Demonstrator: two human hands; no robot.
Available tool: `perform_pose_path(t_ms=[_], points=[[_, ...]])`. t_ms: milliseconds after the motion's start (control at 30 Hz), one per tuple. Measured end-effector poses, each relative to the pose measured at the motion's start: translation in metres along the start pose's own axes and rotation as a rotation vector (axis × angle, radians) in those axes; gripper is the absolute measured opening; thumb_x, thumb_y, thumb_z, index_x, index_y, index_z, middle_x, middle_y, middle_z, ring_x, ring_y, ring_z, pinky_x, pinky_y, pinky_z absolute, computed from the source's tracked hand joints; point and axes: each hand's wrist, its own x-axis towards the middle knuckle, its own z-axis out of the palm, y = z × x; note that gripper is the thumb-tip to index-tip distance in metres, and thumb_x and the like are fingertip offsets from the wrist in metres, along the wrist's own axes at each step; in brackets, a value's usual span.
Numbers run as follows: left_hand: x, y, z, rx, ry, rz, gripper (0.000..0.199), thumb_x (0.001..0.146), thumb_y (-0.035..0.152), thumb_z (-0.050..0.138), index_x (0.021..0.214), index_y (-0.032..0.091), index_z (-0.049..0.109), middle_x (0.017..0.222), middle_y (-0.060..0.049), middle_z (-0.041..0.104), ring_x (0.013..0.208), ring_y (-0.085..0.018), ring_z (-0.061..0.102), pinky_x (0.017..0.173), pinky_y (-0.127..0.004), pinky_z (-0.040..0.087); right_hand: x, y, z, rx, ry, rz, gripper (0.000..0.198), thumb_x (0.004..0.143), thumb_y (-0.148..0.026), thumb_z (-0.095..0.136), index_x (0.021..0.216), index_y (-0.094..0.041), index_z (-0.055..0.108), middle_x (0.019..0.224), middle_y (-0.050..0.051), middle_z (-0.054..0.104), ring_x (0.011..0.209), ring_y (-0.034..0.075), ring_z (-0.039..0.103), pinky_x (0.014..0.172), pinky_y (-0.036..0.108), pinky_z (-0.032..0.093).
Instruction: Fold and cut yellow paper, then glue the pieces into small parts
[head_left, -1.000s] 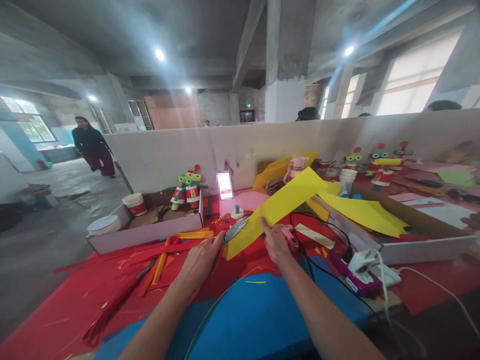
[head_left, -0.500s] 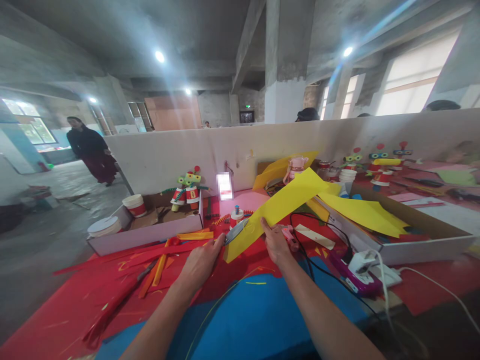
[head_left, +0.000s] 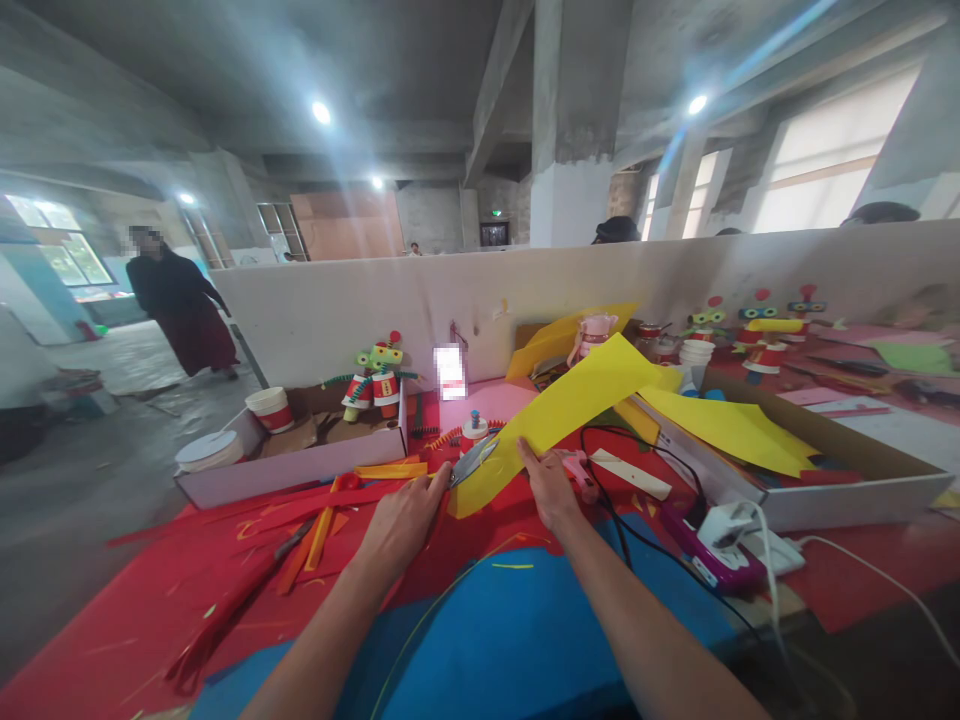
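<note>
My left hand (head_left: 405, 520) is closed around the handles of a pair of scissors (head_left: 471, 463). The metal blades point up and to the right and lie against the lower left part of a yellow sheet (head_left: 566, 405). My right hand (head_left: 551, 487) pinches the lower edge of that sheet, which slants up to the right. Beneath the hands are red sheets (head_left: 315, 510) and a blue sheet (head_left: 517, 620). A small white cup figure (head_left: 474, 428) stands just beyond the blades. The scissor handles are mostly hidden by my left hand.
A box (head_left: 292, 465) with robot figures (head_left: 384, 378) and cups stands at left. Another box (head_left: 847, 495) with yellow sheets is at right. A purple power strip (head_left: 701, 550) with cables lies near my right arm. A white partition (head_left: 420, 290) closes the back.
The scissors and yellow sheet have shifted only slightly, and both hands keep their grip. In the background, the walking person at left has moved a little.
</note>
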Motion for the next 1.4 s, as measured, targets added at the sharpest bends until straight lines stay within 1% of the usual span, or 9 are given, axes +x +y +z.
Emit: perform_pose_path(t_ms=[133,200,300,467,767,933,1067,1200,1400], points=[[-0.001,0.001,-0.001,0.010,0.013,-0.011,0.051,0.093,0.015,0.032,0.143,0.022,0.027,0.101,-0.012,0.063,0.088,-0.026,0.066,0.065,-0.033,0.050,-0.004,-0.003,0.005,0.076,-0.056,0.024,0.040,0.062,-0.057,0.073,0.052,-0.022,0.058,0.046,-0.004,0.053,0.055,0.016,0.052,0.054,0.028,0.042],[-0.001,0.001,0.000,0.009,0.009,-0.014,0.052,0.092,0.014,0.034,0.143,0.021,0.027,0.101,-0.012,0.063,0.087,-0.027,0.066,0.065,-0.034,0.051,-0.006,-0.004,0.006,0.072,-0.051,0.033,0.039,0.062,-0.057,0.073,0.055,-0.021,0.060,0.048,-0.003,0.056,0.057,0.016,0.053,0.055,0.028,0.043],[-0.002,0.001,-0.001,0.009,0.003,-0.021,0.053,0.091,0.013,0.035,0.142,0.021,0.027,0.103,-0.012,0.063,0.090,-0.027,0.066,0.066,-0.035,0.052,-0.007,-0.005,0.006,0.021,-0.027,0.037,0.041,0.060,-0.058,0.073,0.057,-0.020,0.061,0.048,-0.003,0.055,0.057,0.016,0.052,0.055,0.028,0.042],[-0.002,0.002,-0.004,0.020,0.002,-0.038,0.052,0.091,0.012,0.035,0.141,0.023,0.028,0.105,-0.012,0.063,0.088,-0.026,0.067,0.065,-0.034,0.052,-0.007,-0.005,0.006,-0.061,-0.014,0.016,0.046,0.063,-0.064,0.068,0.054,-0.020,0.059,0.044,-0.004,0.049,0.055,0.015,0.048,0.053,0.028,0.038],[-0.003,0.004,-0.003,-0.024,-0.006,-0.018,0.039,0.092,0.016,0.035,0.131,0.022,0.036,0.103,-0.011,0.063,0.087,-0.025,0.067,0.067,-0.034,0.051,-0.003,0.001,0.005,0.003,-0.081,0.021,0.043,0.066,-0.062,0.067,0.059,-0.020,0.063,0.048,-0.002,0.054,0.057,0.016,0.052,0.054,0.028,0.039],[-0.003,0.004,-0.006,-0.024,-0.012,-0.004,0.036,0.092,0.016,0.035,0.127,0.022,0.038,0.103,-0.010,0.063,0.086,-0.025,0.067,0.066,-0.033,0.051,-0.002,0.003,0.004,0.035,-0.086,0.016,0.041,0.066,-0.060,0.068,0.062,-0.020,0.065,0.051,0.000,0.059,0.058,0.018,0.055,0.055,0.029,0.041],[-0.005,0.005,-0.012,-0.043,-0.050,-0.005,0.030,0.094,0.021,0.033,0.123,0.021,0.040,0.099,-0.009,0.064,0.088,-0.025,0.067,0.067,-0.033,0.050,-0.001,0.004,0.004,0.033,-0.081,0.014,0.041,0.066,-0.060,0.068,0.068,-0.020,0.069,0.052,0.000,0.060,0.059,0.020,0.056,0.057,0.030,0.042],[-0.005,0.005,-0.013,-0.060,-0.046,-0.003,0.031,0.093,0.022,0.034,0.124,0.022,0.039,0.100,-0.009,0.063,0.089,-0.025,0.066,0.068,-0.033,0.050,-0.001,0.004,0.004,0.013,-0.067,0.009,0.042,0.066,-0.061,0.067,0.071,-0.020,0.069,0.049,-0.001,0.058,0.058,0.019,0.055,0.055,0.030,0.041],[-0.002,0.006,-0.007,-0.030,-0.016,-0.034,0.040,0.092,0.015,0.033,0.131,0.021,0.035,0.101,-0.011,0.063,0.090,-0.026,0.066,0.066,-0.034,0.050,-0.004,0.002,0.004,-0.027,-0.090,0.019,0.041,0.067,-0.060,0.067,0.063,-0.020,0.066,0.051,-0.001,0.059,0.061,0.018,0.055,0.058,0.029,0.042]])
